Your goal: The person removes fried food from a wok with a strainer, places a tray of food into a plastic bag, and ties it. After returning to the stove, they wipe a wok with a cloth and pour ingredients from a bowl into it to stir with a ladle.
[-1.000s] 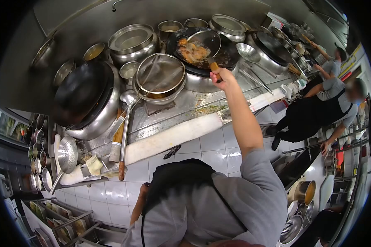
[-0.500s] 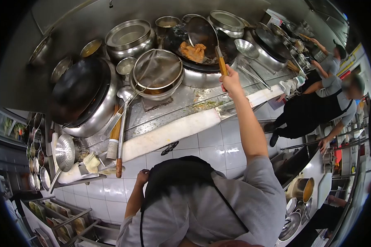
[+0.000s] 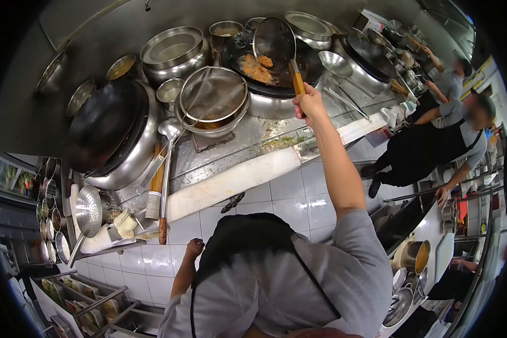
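A person [image 3: 287,281] at the cooking counter [image 3: 273,130], one wok [image 3: 308,63] ahead and another tilted wok [image 3: 104,127] off to the left.
Food pieces [image 3: 256,70] lie in the wok ahead, under the skimmer [image 3: 279,38] in the right hand [image 3: 310,104]; the left hand [image 3: 195,248] hangs beside the body. Between the woks a strainer [image 3: 225,96] rests across a bowl [image 3: 225,133], with a large pot [image 3: 174,72] behind it. Nearer, a brush [image 3: 154,204] lies just left of a ladle [image 3: 167,180], whose handle overhangs the front ledge [image 3: 236,187]. A co-worker [image 3: 422,146] stands over to the right.
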Available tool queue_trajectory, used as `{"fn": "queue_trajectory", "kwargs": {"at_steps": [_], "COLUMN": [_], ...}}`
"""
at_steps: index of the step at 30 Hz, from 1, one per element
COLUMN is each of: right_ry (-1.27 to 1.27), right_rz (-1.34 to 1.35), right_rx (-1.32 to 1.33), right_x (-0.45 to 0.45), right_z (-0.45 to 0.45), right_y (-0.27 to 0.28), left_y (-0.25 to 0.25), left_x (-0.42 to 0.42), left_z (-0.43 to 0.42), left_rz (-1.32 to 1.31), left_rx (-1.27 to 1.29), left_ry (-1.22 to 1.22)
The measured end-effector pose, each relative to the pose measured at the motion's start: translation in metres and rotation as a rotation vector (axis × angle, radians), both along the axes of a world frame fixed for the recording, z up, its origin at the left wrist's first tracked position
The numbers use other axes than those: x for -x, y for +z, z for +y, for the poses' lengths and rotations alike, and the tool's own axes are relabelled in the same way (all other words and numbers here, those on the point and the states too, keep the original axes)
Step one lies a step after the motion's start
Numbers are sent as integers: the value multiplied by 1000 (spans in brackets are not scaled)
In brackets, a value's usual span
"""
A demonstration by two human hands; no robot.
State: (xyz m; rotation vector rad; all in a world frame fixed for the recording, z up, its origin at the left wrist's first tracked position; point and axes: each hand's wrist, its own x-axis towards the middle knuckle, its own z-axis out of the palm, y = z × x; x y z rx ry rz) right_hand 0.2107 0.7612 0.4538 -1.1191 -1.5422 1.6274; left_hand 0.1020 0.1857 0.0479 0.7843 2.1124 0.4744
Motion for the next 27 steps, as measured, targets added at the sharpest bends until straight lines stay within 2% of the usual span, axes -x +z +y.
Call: {"fn": "queue_trajectory", "kwargs": {"at_steps": [2,6,9,10,14,20,23,27], "right_ry": [12,68,53,51,70,9,-20,-88], "right_rz": [13,-16,-1,14,-31,-11,-84,-159], "right_rx": [19,18,26,30,-81,-38,-94,-152], "right_x": [-10,-18,-19,-17,-22,-30,-40,-45], "right_z": [-7,-4,-7,-6,-14,-38,-33,-18], "right_y": [3,8,6,6,-8,-25,-29,-31], "left_y": [0,-8,-15,-15,-9,18,27,9], "left_x": [0,-3,2,5,9,19,17,17], "left_z": [0,6,15,16,33,51,53,40], "left_rz": [-78,-88,-46,-104,-40,-149,-34,-39], "left_rx": [13,-12,-17,-83,-176,13,16,32], "left_ry": [219,265,125,108,52,68,41,67]}}
